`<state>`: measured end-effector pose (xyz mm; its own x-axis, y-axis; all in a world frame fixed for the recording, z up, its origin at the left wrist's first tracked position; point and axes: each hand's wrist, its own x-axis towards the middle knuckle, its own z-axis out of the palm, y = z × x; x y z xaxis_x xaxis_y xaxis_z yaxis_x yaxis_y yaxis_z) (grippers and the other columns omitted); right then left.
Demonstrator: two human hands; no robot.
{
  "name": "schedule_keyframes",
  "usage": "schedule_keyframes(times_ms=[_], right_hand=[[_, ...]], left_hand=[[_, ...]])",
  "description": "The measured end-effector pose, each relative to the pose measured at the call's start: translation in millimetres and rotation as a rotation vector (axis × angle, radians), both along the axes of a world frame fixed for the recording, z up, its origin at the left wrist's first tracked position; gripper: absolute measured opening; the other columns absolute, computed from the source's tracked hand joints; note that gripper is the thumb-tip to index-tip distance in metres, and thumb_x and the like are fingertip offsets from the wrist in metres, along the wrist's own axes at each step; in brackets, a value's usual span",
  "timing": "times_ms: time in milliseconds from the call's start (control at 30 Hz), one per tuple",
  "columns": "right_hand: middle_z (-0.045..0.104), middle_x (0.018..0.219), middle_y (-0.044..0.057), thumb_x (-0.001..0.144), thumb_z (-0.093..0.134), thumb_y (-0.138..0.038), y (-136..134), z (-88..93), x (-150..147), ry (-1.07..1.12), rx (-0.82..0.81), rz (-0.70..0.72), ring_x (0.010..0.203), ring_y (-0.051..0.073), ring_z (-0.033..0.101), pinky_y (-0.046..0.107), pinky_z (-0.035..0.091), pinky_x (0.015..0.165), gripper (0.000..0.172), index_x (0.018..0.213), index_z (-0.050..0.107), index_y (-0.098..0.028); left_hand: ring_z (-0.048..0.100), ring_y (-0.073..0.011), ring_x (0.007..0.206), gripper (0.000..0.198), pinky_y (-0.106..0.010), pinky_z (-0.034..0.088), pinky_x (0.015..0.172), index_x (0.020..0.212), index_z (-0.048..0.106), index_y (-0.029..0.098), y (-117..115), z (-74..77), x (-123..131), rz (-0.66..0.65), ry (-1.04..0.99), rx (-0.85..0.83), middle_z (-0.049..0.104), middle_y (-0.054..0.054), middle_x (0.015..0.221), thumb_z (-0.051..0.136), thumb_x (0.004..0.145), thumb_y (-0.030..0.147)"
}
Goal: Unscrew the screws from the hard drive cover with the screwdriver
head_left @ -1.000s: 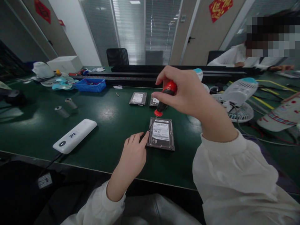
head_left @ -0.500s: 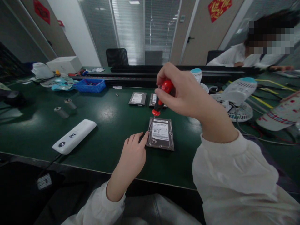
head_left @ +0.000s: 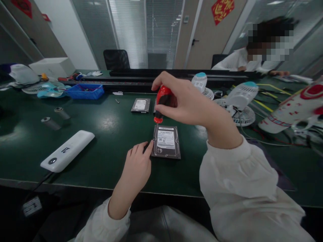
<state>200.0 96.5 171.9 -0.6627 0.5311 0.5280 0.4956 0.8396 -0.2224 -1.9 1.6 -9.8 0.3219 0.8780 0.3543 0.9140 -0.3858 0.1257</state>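
Note:
A hard drive (head_left: 166, 141) with a white label lies flat on the green table (head_left: 106, 148) in front of me. My right hand (head_left: 184, 101) is closed round the red and black handle of a screwdriver (head_left: 162, 102), held upright, its thin tip down at the drive's far left corner. My left hand (head_left: 137, 166) rests on the table, fingers loosely curled, its fingertips pressed against the drive's left edge.
Another hard drive (head_left: 140, 105) lies further back. A white power bank (head_left: 67, 150) and two small cylinders (head_left: 54, 118) are to the left, a blue tray (head_left: 85, 90) behind. Small white fans (head_left: 239, 101) and cables crowd the right. Another person (head_left: 252, 58) sits at the far right.
The view has swung so everything sits further left in the frame. The screwdriver has gone from tilted to nearly upright, its tip shifted up to the drive's far left corner. My left hand stays put.

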Motion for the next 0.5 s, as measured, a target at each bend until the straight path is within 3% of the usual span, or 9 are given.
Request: schedule_keyframes(times_ms=[133,367,500], right_hand=[[0.068,0.106,0.004,0.1,0.07,-0.046,-3.4,-1.7,-7.4,-0.02,0.016,-0.125,0.087,0.02,0.059,0.036,0.041,0.075,0.033,0.118,0.055,-0.022],[0.062,0.122,0.007,0.093,0.07,-0.024,-3.5,-3.5,-7.8,0.067,-0.089,0.007,0.091,0.014,0.059,0.033,0.048,0.083,0.037,0.123,0.048,-0.017],[0.059,0.12,0.006,0.091,0.061,-0.014,-5.7,-1.7,-4.5,0.035,-0.117,0.123,0.088,0.012,0.054,0.031,0.048,0.082,0.038,0.125,0.046,-0.015]], left_hand=[[0.068,-0.0338,0.122,0.056,-0.05,0.059,0.097,0.152,0.062,0.015,0.9,-1.3,-1.7,-0.016,0.0,0.028,0.071,-0.018,0.137,0.045,0.099,0.006],[0.065,-0.0349,0.133,0.049,-0.051,0.058,0.104,0.145,0.062,0.011,2.0,-2.8,-1.3,-0.011,-0.091,0.02,0.067,-0.021,0.148,0.047,0.098,0.006],[0.063,-0.0339,0.137,0.047,-0.052,0.056,0.106,0.141,0.063,0.014,1.3,-1.3,-0.4,-0.039,-0.125,0.004,0.066,-0.018,0.152,0.045,0.098,0.004]])
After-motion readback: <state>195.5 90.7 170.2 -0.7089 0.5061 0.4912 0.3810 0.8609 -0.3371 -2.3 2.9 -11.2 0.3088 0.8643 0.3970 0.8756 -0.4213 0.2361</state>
